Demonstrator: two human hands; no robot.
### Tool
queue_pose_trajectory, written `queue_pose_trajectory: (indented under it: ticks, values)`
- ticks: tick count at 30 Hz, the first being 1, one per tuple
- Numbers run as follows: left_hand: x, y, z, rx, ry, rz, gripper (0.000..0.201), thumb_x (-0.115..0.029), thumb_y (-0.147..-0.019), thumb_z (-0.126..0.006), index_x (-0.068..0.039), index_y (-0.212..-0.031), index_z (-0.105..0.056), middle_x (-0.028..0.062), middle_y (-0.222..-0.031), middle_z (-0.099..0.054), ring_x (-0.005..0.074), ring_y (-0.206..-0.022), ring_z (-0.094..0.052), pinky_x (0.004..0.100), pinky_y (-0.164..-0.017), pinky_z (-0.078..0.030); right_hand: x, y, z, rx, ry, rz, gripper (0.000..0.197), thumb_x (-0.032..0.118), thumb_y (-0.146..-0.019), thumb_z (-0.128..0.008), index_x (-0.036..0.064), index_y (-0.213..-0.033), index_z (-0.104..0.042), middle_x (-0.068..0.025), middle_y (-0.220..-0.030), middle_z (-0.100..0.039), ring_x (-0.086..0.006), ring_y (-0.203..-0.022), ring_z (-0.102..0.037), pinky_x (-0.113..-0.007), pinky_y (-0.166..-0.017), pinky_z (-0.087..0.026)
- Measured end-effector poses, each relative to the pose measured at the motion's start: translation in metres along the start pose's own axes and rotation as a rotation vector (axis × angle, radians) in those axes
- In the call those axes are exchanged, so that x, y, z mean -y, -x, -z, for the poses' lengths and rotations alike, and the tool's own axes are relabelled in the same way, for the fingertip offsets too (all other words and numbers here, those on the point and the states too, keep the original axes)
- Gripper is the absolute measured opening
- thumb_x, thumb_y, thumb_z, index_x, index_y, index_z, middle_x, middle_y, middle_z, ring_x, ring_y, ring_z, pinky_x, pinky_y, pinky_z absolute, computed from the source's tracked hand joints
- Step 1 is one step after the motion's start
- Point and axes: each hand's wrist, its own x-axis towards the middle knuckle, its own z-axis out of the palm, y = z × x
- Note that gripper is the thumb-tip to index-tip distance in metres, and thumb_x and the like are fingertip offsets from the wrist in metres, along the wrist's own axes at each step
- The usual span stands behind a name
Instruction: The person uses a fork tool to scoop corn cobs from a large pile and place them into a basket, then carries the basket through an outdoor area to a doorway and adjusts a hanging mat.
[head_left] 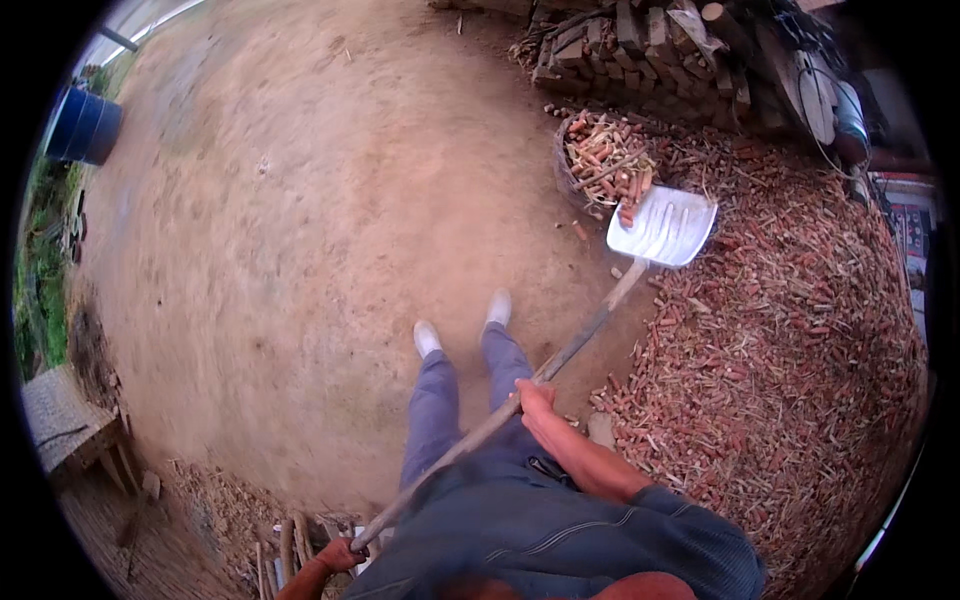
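Observation:
My right hand [536, 396] is closed round the middle of a shovel's long wooden handle [470, 437]. Farther back, at the handle's end beside my left hip, my left hand [340, 556] grips it too. The broad pale metal shovel blade [665, 225] is tilted over the near right side of a round basket [562, 172]. Reddish corn cobs [605, 150] fill that basket, and a few cobs lie at the blade's left edge. Most of the blade's face shows bare metal.
A wide heap of corn cobs [770, 350] spreads along my right side. Stacked firewood [640, 50] stands behind the basket. A blue barrel [85, 125] is at the far left, a low wooden table [65, 415] at the near left. Bare earth floor [290, 250] lies ahead.

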Motion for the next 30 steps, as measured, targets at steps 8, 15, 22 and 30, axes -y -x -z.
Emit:
queue_pose_trajectory:
  ticks: [8, 15, 22, 30]
  values:
    - [0.012, -0.012, 0.03, -0.042, -0.185, 0.128, 0.031, -0.032, -0.07, -0.07, -0.008, -0.089, -0.067, 0.0156, -0.086, -0.067, 0.028, -0.081, -0.065, 0.038, -0.074, -0.049, -0.017, -0.017, 0.011, -0.005, -0.2, -0.103, 0.031, 0.007, -0.076, -0.068, -0.0061, -0.096, -0.048, -0.0161, -0.083, -0.057, -0.025, -0.059, -0.058, -0.039, -0.05, -0.052]
    - [-0.033, -0.023, 0.04, -0.14, -0.2, 0.045, 0.034, -0.033, -0.071, -0.068, -0.009, -0.095, -0.066, 0.0165, -0.087, -0.066, 0.0315, -0.083, -0.064, 0.0395, -0.075, -0.049, 0.023, -0.014, 0.011, 0.062, -0.364, -0.032, 0.022, 0.0, -0.077, -0.064, -0.0016, -0.086, -0.044, -0.0142, -0.072, -0.051, -0.0268, -0.053, -0.054, -0.044, -0.046, -0.052]
    - [-0.051, 0.006, 0.028, -0.224, -0.295, 0.103, 0.039, -0.041, -0.071, -0.068, -0.011, -0.097, -0.066, 0.0168, -0.088, -0.067, 0.0318, -0.083, -0.064, 0.0396, -0.074, -0.049, 0.021, -0.007, -0.004, -0.012, -0.323, -0.123, 0.022, 0.002, -0.077, -0.064, -0.0008, -0.081, -0.043, -0.0154, -0.072, -0.051, -0.0266, -0.051, -0.054, -0.043, -0.043, -0.051]
    - [-0.048, -0.004, 0.048, -0.154, -0.349, 0.059, 0.037, -0.036, -0.069, -0.068, -0.009, -0.094, -0.065, 0.0178, -0.089, -0.066, 0.0358, -0.086, -0.062, 0.042, -0.075, -0.049, 0.004, -0.037, 0.019, -0.023, -0.232, -0.068, 0.026, 0.005, -0.075, -0.064, 0.0, -0.09, -0.045, -0.013, -0.075, -0.051, -0.026, -0.056, -0.054, -0.042, -0.047, -0.05]
